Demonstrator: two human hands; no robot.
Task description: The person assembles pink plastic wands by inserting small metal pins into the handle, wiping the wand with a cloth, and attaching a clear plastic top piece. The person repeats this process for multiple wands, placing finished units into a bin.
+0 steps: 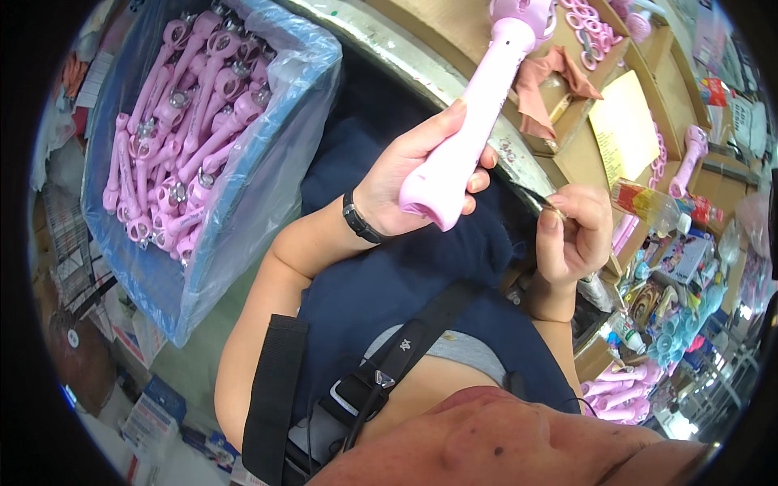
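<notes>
A blue bin lined with clear plastic sits far left, heaped with pink handles. Right of it, the left hand is wrapped around a pink handle whose long axis runs from the near butt up and away toward the workbench. Just right of the butt, the right hand pinches a thin dark tool, tip aimed left at the handle

Cardboard-topped bench with pink rag

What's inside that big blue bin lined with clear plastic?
The plastic-lined blue bin holds a heap of pink plastic handle parts with metal fittings. Whatever lies beneath the top layer is covered.
</notes>
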